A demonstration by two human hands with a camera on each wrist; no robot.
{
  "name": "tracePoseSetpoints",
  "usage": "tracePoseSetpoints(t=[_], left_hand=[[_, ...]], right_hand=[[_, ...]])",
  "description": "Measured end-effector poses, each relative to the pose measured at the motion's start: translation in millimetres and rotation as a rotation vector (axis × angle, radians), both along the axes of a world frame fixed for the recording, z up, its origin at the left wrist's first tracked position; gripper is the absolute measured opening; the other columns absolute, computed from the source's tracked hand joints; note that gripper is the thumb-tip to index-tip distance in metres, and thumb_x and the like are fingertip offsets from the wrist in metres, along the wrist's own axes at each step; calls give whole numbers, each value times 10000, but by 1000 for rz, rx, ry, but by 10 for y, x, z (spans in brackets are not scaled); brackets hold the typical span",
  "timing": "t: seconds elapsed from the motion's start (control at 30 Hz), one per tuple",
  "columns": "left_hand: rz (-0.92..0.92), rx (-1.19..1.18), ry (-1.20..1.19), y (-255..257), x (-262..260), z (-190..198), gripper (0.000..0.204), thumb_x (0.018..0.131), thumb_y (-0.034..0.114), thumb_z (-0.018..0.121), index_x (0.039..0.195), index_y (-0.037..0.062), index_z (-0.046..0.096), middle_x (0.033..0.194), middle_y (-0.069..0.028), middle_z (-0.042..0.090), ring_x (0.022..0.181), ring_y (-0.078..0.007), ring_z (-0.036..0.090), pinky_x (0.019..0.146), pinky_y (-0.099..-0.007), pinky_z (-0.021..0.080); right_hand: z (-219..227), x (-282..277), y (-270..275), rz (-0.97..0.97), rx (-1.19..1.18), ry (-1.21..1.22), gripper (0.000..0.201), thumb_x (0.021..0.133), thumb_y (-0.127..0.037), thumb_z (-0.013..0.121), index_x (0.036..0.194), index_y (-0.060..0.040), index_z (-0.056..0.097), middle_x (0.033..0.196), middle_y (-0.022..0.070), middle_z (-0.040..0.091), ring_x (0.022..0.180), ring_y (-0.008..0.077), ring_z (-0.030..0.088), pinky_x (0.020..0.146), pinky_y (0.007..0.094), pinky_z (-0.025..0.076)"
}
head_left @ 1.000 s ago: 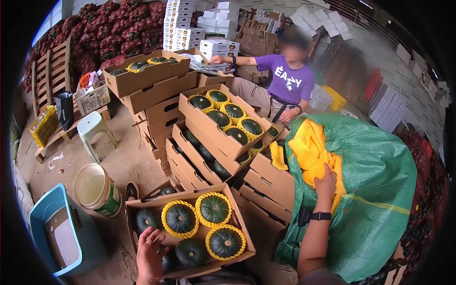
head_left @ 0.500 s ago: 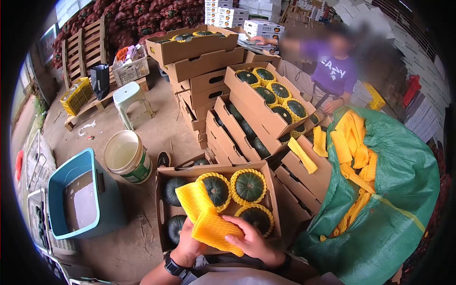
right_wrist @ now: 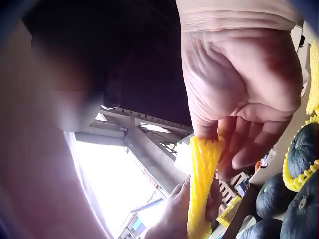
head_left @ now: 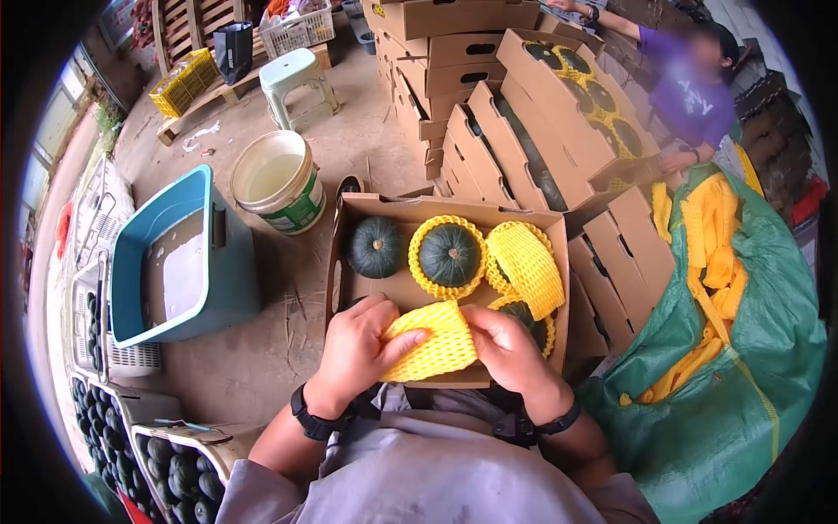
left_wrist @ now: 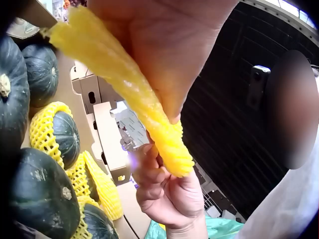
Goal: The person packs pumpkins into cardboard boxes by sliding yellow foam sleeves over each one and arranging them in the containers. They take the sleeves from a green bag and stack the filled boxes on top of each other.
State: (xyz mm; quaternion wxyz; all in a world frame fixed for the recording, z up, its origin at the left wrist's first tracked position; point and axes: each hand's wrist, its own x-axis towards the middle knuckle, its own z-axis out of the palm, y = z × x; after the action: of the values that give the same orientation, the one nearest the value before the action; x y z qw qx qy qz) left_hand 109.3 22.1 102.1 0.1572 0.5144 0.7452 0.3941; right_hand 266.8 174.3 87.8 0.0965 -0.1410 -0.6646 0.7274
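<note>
Between both hands, above the front edge of the open carton, is a yellow foam net. My left hand grips its left end, thumb on top. At its right end my right hand pinches the net, fingers partly hidden behind it. The left wrist view shows the net stretched long and narrow. In the carton, a bare green squash sits at the back left, and a netted squash is beside it. Another folded net lies over the squash at the right.
A green sack of yellow nets stands at the right. Stacked cartons rise behind. On the left are a blue tub, a white bucket and a stool. A person in purple sits at the back right.
My right hand has come from the sack to the carton with nets. One net now lies on the right squash; both hands hold another. The head view has tilted down.
</note>
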Motion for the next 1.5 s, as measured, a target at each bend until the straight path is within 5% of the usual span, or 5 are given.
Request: tracePoseSetpoints(t=[0.23,0.53,0.8,1.1,1.5], left_hand=[[304,466,528,365,216,253,690,639,423,819,1166,33,605,1102,-171,506,990,-300,511,838,-383,449],[-152,258,-1374,172,139,72,225,964,237,553,1058,32,562,890,-1,606,825,-73,542,768,-239,427],[35,441,483,61,139,102,240,788,331,689,997,232,752,1427,-175,339,1342,-407,244,1112,-518,191],[-370,345,-1778,77,263,-89,252,814,156,697,944,79,494,796,11,542,731,-95,544,640,-236,441],[-81,-647,4,596,103,-517,449,801,277,596,1148,-7,567,964,-246,634,928,-415,607,812,-454,492]], right_hand=[[96,-402,30,-442,-44,201,249,807,-38,647,1026,-13,531,931,46,555,880,119,552,765,267,454],[-111,-192,294,-249,-931,381,326,960,-177,435,1236,-16,500,1153,112,579,1086,230,559,988,382,420],[-38,103,29,-48,-546,445,409,912,-365,594,1165,-45,626,1341,96,525,1284,247,436,1098,405,293],[-49,174,16,-300,-730,131,322,991,-348,486,899,-55,579,919,60,643,858,144,623,777,306,494],[-411,218,-88,-133,-914,-406,810,933,-9,477,1521,-295,-1,1420,117,384,1204,224,502,956,393,464]])
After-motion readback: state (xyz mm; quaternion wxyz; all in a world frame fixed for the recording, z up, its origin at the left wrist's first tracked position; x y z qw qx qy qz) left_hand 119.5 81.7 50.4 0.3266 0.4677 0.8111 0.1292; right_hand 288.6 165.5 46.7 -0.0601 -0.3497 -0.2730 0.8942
